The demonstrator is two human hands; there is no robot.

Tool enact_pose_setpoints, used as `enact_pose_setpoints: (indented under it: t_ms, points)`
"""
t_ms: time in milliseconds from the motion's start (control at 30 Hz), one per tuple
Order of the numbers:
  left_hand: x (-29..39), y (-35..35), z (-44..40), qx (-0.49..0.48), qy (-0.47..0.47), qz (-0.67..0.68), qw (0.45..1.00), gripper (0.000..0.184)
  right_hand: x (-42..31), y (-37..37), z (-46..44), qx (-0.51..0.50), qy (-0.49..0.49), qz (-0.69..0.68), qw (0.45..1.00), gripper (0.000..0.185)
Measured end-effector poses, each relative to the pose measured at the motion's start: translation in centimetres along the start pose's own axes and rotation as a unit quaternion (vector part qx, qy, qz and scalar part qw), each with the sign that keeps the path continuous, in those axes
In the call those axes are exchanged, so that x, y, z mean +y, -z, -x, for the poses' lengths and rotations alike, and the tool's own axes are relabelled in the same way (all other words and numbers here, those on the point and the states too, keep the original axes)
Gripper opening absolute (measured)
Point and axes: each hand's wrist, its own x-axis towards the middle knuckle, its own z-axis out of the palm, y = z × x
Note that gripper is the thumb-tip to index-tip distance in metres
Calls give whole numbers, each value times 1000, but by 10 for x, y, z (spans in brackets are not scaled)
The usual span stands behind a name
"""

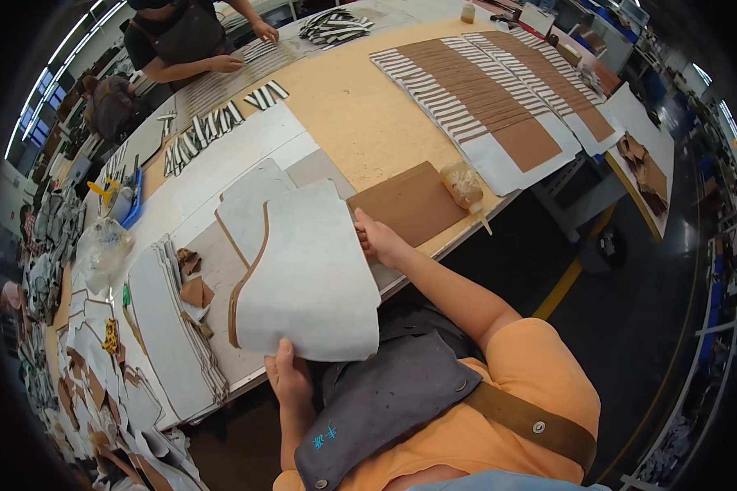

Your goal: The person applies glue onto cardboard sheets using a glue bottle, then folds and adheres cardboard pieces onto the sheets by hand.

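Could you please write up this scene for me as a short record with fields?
Left hand: grips the white piece at its near edge, thumb on top
Right hand: fingers curled at the white piece's right edge
White piece trim: brown band along its curved left edge
Behind the white piece: second pale piece, partly covered
To the right: brown panel, bottle at its right end
To the left: stack of white pieces, brown scraps beside it
Far side: another person in a dark apron
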Motion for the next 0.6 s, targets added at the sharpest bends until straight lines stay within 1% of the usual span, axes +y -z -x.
enact_pose_setpoints:
  t_ms: [33, 133, 233, 333, 400, 433, 467, 500, 533, 600]
  points:
    - [1, 8, 6, 1, 2, 21, 1000, 39, -1, -3, -11, 11, 3, 1, 1000, 59]
    - [19, 19, 25, 19, 14, -4, 1000, 47, -4, -6, -50, 66, -4, 32, 997, 41]
    - [27, 29, 33, 81, -15, -51, 995, 50, -24, -23, -48, 43, 30, 137, 989, 31]
    - [38, 34, 26, 185, -36, -69, 980, 51, -40, -24, -45, 33, 202, 209, 956, 33]
    - [42, 60, 21, 176, -57, -124, 975, 47, -51, -20, -30, 91, 338, 206, 914, 35]
    - [41, 64, 16, 176, -75, -137, 972, 45, -64, -18, -20, 117, 407, 206, 882, 37]
    - [38, 66, 12, 178, -92, -147, 969, 43, -75, -16, -5, 135, 420, 192, 877, 37]
    - [39, 65, 11, 185, -60, -124, 973, 38, -85, -14, 16, 153, 430, 181, 871, 37]
    - [34, 65, 6, 178, -54, -131, 974, 37, -91, -6, 32, 171, 440, 168, 866, 37]
    - [29, 62, -6, 160, -50, -153, 974, 35, -98, 19, 48, 245, 460, 239, 819, 41]
